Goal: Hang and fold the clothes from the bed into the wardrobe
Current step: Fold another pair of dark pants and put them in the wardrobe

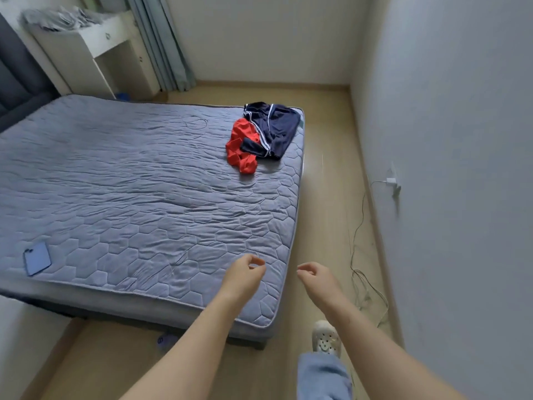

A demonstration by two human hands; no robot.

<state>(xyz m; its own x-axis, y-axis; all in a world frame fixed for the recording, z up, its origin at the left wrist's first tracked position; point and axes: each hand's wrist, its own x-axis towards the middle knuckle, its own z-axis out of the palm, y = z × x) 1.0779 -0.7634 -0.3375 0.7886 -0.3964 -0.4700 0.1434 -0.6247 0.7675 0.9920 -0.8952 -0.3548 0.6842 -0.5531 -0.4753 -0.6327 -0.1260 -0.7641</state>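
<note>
A navy jacket with white stripes [278,127] lies crumpled at the far right corner of the bed [129,183]. A red garment [240,145] lies bunched against its left side, partly under a navy sleeve. My left hand [245,272] hovers over the bed's near right corner, fingers loosely curled and holding nothing. My right hand [315,277] hangs beside it over the floor, also loosely curled and holding nothing. Both hands are well short of the clothes. No wardrobe is in view.
A blue phone [37,258] lies on the bed's near left. A white desk [86,44] with grey cloth stands beyond the bed, by a curtain [161,44]. Cables [363,255] trail along the right wall from a charger [392,180]. My foot in a white shoe [326,337] is on the floor.
</note>
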